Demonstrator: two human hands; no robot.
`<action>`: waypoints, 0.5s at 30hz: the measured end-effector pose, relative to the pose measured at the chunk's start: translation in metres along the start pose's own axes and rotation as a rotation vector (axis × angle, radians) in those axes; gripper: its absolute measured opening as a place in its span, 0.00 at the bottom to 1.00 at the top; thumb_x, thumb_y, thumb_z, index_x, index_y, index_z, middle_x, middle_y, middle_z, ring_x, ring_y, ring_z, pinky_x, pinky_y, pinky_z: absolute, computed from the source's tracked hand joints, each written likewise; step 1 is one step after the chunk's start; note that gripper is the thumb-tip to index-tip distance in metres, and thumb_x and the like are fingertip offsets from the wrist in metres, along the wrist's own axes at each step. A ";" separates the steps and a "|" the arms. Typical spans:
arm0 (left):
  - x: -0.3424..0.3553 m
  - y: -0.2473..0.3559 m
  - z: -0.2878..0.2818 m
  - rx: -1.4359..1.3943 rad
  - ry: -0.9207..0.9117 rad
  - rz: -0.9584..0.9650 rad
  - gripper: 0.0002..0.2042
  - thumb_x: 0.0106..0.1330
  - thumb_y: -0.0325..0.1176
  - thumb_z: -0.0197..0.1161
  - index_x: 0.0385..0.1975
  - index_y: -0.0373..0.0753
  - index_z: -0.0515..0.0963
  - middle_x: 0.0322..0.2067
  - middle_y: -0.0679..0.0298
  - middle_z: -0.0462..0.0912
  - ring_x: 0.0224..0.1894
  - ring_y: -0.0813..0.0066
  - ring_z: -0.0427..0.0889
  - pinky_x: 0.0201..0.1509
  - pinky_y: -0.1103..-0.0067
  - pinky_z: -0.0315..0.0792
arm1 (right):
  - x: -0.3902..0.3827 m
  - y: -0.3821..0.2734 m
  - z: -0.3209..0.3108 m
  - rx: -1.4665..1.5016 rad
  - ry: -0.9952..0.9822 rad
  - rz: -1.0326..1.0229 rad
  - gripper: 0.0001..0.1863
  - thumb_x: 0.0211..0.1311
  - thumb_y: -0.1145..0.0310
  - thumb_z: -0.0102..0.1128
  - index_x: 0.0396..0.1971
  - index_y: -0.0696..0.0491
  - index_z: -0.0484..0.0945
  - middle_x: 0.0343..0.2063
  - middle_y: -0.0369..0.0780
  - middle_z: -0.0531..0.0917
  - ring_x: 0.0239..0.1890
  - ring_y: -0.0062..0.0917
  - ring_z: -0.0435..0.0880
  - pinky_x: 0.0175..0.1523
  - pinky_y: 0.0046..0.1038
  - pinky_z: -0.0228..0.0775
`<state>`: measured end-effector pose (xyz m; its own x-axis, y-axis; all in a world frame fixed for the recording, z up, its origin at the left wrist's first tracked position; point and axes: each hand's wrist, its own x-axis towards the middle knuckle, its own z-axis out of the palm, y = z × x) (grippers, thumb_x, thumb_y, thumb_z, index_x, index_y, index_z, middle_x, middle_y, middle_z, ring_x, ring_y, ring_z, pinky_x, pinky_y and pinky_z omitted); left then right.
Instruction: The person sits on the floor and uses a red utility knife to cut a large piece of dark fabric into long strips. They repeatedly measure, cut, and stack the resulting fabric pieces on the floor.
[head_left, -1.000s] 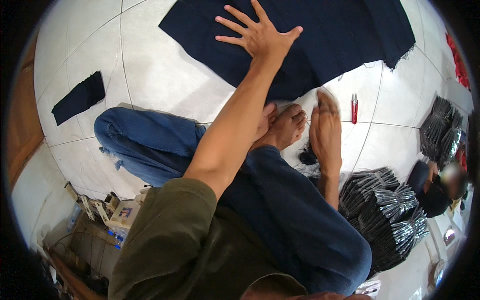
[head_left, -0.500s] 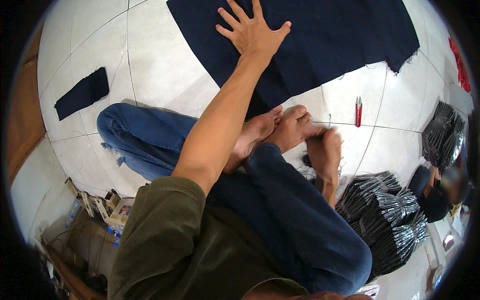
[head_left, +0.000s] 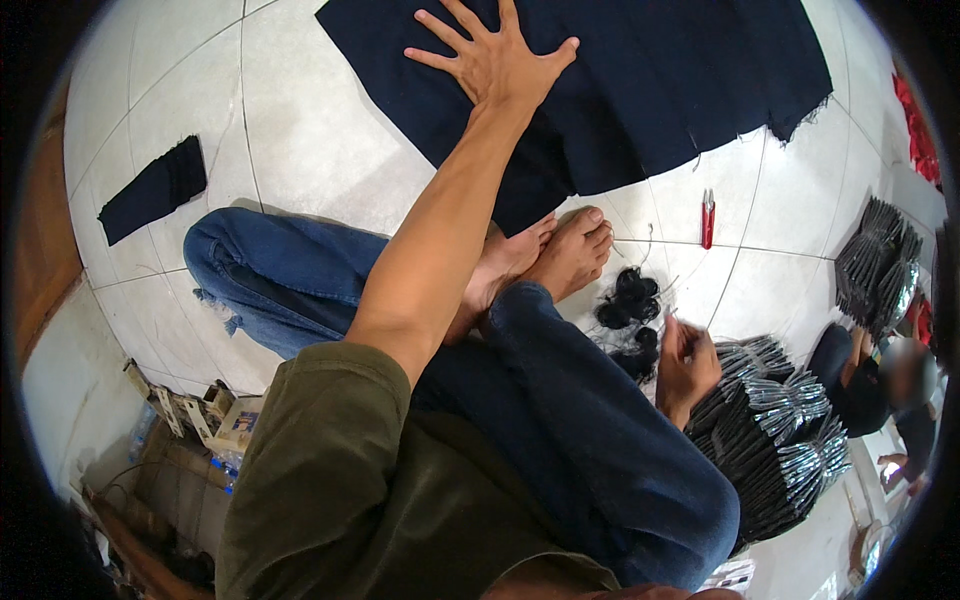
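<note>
My left hand (head_left: 498, 62) lies flat with fingers spread on a large dark navy piece of cloth (head_left: 660, 90) on the tiled floor. Frayed threads hang from the cloth's near and right edges. My right hand (head_left: 688, 365) is beside my right knee, fingers curled together in a pinch. What they hold, if anything, is too small to make out. Right next to it are tangled clumps of black thread (head_left: 628, 298) on the floor. Red-handled thread snips (head_left: 708, 222) lie apart from both hands, between the cloth and my right hand.
A narrow navy cloth scrap (head_left: 152, 190) lies at the left. Bundled black packs in shiny wrapping (head_left: 775, 430) are piled beside my right knee, with more bundles (head_left: 878, 262) farther right. Another person (head_left: 860, 380) sits at the right edge. Metal machine parts (head_left: 190, 405) stand at the lower left.
My right hand has drawn back from near my foot toward the bundles, its fingers now curled, uncovering the black thread clumps. My left hand stays spread on the cloth.
</note>
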<state>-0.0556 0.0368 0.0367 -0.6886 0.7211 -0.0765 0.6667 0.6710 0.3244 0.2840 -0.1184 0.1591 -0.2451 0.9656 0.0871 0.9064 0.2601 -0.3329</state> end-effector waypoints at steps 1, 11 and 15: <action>0.001 -0.006 0.003 0.017 0.031 0.000 0.50 0.58 0.71 0.61 0.77 0.50 0.58 0.77 0.36 0.44 0.77 0.27 0.36 0.69 0.27 0.32 | -0.009 0.006 -0.011 0.021 0.009 -0.004 0.07 0.56 0.76 0.77 0.30 0.60 0.85 0.23 0.38 0.85 0.21 0.17 0.79 0.28 0.21 0.71; 0.012 0.021 0.037 -0.299 0.015 -0.111 0.62 0.50 0.78 0.63 0.78 0.41 0.50 0.74 0.25 0.31 0.75 0.20 0.22 0.63 0.24 0.20 | 0.024 -0.023 0.011 -0.330 -0.905 0.363 0.32 0.63 0.41 0.65 0.27 0.61 0.86 0.24 0.54 0.85 0.31 0.51 0.87 0.39 0.44 0.76; 0.009 0.037 0.049 -0.155 0.091 -0.040 0.58 0.55 0.77 0.60 0.77 0.41 0.53 0.75 0.27 0.34 0.75 0.21 0.24 0.65 0.25 0.21 | 0.062 -0.033 0.067 0.994 -1.097 0.299 0.26 0.71 0.52 0.62 0.25 0.63 0.79 0.22 0.53 0.78 0.31 0.46 0.81 0.40 0.40 0.71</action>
<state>-0.0230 0.0762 0.0020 -0.7412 0.6712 -0.0087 0.5912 0.6590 0.4649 0.2155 -0.0676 0.1130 -0.6342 0.3834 -0.6714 0.4835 -0.4810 -0.7314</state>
